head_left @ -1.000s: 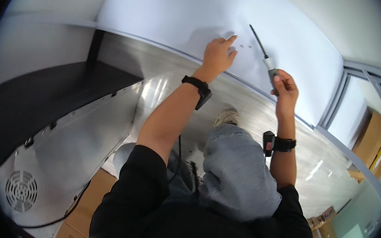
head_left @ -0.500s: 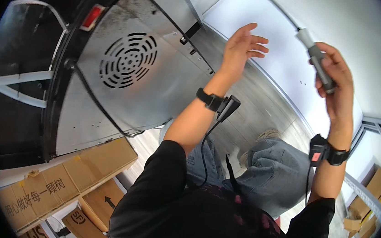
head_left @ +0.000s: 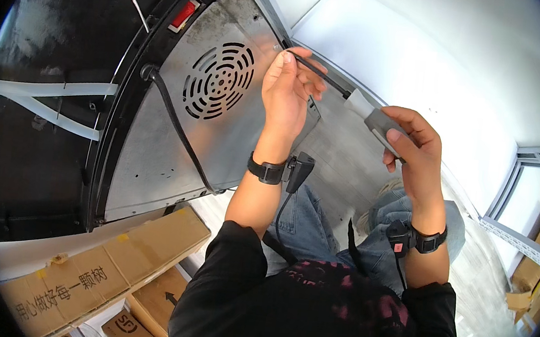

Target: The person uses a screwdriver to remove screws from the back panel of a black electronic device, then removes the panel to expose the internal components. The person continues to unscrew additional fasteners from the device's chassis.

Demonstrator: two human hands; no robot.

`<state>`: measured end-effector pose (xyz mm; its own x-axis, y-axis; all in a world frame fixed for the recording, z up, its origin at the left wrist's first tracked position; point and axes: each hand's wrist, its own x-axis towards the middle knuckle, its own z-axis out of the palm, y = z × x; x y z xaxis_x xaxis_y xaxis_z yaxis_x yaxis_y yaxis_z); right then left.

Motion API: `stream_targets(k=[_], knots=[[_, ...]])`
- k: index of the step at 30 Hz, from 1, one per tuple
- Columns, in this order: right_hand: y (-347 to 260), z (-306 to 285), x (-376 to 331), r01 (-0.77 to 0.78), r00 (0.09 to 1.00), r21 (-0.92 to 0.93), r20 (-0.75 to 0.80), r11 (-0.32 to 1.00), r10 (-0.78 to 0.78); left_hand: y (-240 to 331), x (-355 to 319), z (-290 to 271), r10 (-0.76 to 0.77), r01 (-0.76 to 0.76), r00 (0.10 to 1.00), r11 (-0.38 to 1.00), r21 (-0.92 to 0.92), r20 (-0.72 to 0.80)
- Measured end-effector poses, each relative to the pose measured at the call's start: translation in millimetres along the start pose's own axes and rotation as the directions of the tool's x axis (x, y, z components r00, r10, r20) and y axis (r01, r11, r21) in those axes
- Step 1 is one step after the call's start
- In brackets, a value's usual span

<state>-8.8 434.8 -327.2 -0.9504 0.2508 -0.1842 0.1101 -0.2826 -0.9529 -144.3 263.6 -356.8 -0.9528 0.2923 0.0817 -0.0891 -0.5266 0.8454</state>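
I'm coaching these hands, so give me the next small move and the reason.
Probably ease the screwdriver tip-first toward the metal panel: the left hand appears to pinch it near the tip, which points toward the panel's side, while the right hand grips the handle.

metal panel [head_left: 141, 168] blocking leftward, screwdriver [head_left: 358, 103] bridging left hand [head_left: 283, 98] to right hand [head_left: 419, 154], room beneath

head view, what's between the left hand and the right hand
In the head view, a screwdriver spans the stretch between the left hand and the right hand: its dark shaft, whitish collar and part of the grey handle.
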Motion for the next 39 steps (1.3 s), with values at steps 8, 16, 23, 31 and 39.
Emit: stream_targets(k=[8,16,23,31,39], knots=[[6.3,8.2,3.7,-0.009,0.999,-0.005,0.033,1.0,0.009,-1.1,-0.7,9.1,0.026,-0.034,0.995,0.997,-0.076,-0.096],[-2.4,6.4,7.8,-0.108,0.993,0.079,0.062,0.991,0.103,-4.3,0.4,8.4,0.06,-0.071,0.992,0.992,-0.103,-0.114],[-4.8,5.2,8.7,-0.121,0.99,0.101,0.083,0.988,0.113,-6.3,1.0,14.0,0.098,-0.116,0.986,0.983,-0.14,-0.132],[-12.1,4.7,12.4,-0.165,0.983,0.128,0.102,0.978,0.153,-8.2,1.0,11.6,0.09,-0.108,0.988,0.985,-0.136,-0.129],[-17.9,10.2,7.3,0.105,0.994,-0.213,0.019,0.971,-0.103,-1.6,-0.3,13.6,0.035,-0.053,0.99,0.99,-0.128,-0.139]])
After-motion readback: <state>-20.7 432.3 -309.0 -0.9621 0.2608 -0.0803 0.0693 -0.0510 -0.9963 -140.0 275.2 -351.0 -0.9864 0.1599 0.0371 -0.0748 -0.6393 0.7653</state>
